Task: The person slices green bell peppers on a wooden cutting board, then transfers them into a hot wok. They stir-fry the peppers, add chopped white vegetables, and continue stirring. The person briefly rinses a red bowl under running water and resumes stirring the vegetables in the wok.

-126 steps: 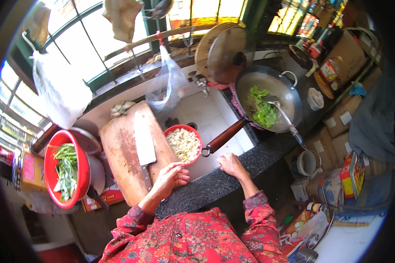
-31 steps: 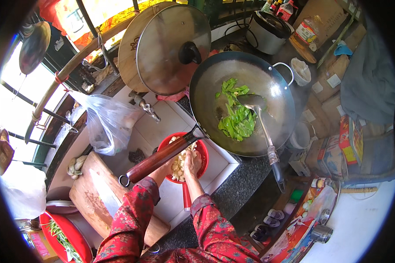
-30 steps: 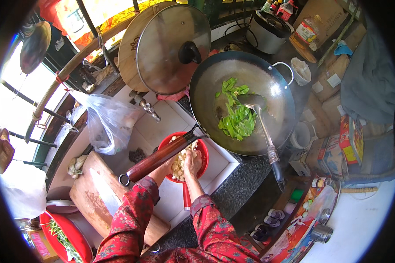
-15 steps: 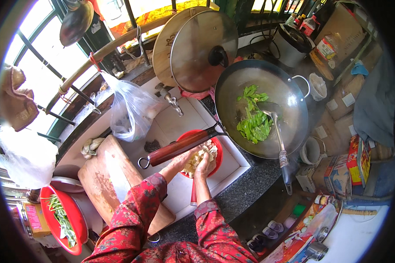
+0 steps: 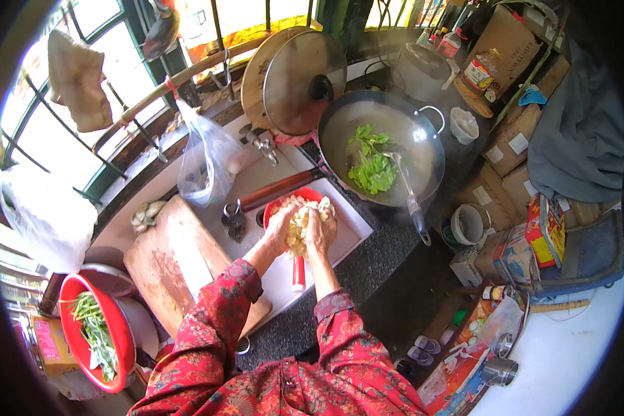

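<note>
Both hands in the middle of the frame. Left hand [image 5: 281, 223] and right hand [image 5: 320, 229] have fingers curled inward, cupping a heap of pale chopped food [image 5: 299, 220] between them.

— Where's the food sitting?

— In a red bowl [image 5: 276, 205], centre frame, over the white sink [image 5: 347, 229]. Hands press the heap from both sides, palms facing each other.

— Around it?

— Wok [image 5: 385, 142] up and right of the bowl, greens [image 5: 369, 165] inside, ladle [image 5: 408, 195] resting in it with its handle pointing lower right. Wok's wooden handle [image 5: 279, 190] runs just above the left hand. Round lid [image 5: 304, 82] leans behind the wok, upper centre.

— Left side?

— Wooden cutting board [image 5: 177, 267] left of the sink. Clear plastic bag [image 5: 206, 161] hangs above it. Red basin [image 5: 93, 333] with green beans at lower left.

— Sleeves?

— Red floral, both forearms coming in from the bottom edge.
</note>
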`<action>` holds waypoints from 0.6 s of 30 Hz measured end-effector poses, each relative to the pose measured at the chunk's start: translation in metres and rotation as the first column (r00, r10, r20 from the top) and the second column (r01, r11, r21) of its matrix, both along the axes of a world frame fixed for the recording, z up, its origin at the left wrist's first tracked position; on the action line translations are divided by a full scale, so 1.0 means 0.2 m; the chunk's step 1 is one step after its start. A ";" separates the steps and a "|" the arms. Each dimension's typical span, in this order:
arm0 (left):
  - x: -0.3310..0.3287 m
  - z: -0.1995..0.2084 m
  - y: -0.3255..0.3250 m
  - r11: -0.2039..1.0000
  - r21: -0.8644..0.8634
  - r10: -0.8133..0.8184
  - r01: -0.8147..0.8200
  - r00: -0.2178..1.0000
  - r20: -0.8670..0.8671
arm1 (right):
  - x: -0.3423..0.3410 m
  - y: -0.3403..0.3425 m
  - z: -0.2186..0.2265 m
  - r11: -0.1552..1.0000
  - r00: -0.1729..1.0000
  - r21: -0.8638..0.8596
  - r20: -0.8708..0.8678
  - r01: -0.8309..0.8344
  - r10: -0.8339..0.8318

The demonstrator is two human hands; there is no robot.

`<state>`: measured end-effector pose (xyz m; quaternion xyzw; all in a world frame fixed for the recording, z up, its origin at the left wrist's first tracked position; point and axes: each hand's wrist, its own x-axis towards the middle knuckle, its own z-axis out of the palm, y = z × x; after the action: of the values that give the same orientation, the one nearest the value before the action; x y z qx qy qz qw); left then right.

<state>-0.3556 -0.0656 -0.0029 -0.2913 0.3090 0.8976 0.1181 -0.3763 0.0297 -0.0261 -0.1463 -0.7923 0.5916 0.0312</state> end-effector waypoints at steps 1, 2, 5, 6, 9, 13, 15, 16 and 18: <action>0.03 0.03 0.01 0.998 0.056 0.014 -0.013 1.000 -0.009 | 0.01 0.01 0.03 0.997 0.997 -0.070 0.061 -0.038 0.042; 0.06 0.07 0.01 0.999 0.033 0.014 -0.014 1.000 0.017 | 0.04 0.03 0.05 0.997 0.995 -0.015 0.063 -0.071 0.072; 0.11 0.15 0.05 0.998 0.051 0.024 -0.023 0.999 -0.022 | 0.08 0.08 0.16 0.995 0.995 -0.024 0.003 -0.100 0.100; 0.12 0.18 0.07 0.999 0.050 0.019 -0.018 1.000 -0.023 | 0.09 0.09 0.20 0.992 0.993 -0.067 -0.056 -0.105 0.101; 0.13 0.31 0.13 0.991 0.129 0.038 -0.026 0.995 -0.091 | 0.11 0.15 0.38 0.998 0.994 -0.028 -0.097 -0.047 0.044; 0.08 0.51 0.23 0.981 0.192 -0.007 0.036 0.988 -0.153 | 0.07 0.24 0.65 1.000 0.976 0.027 -0.219 0.000 0.006; 0.01 0.60 0.27 0.982 0.175 -0.029 0.071 0.972 -0.233 | 0.02 0.30 0.77 0.998 0.958 0.055 -0.282 -0.041 0.055; -0.06 0.63 0.29 0.993 0.112 -0.015 0.039 0.978 -0.209 | -0.03 0.32 0.83 0.999 0.945 0.041 -0.325 -0.026 0.037; -0.21 0.69 0.34 0.990 0.135 -0.016 0.046 0.976 -0.217 | -0.16 0.34 0.93 0.996 0.969 -0.080 -0.246 -0.025 0.005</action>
<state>-0.3975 0.0015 0.1352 -0.1786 0.2609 0.9413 0.1181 -0.4079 0.0976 0.1597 -0.0671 -0.7583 0.6376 0.1186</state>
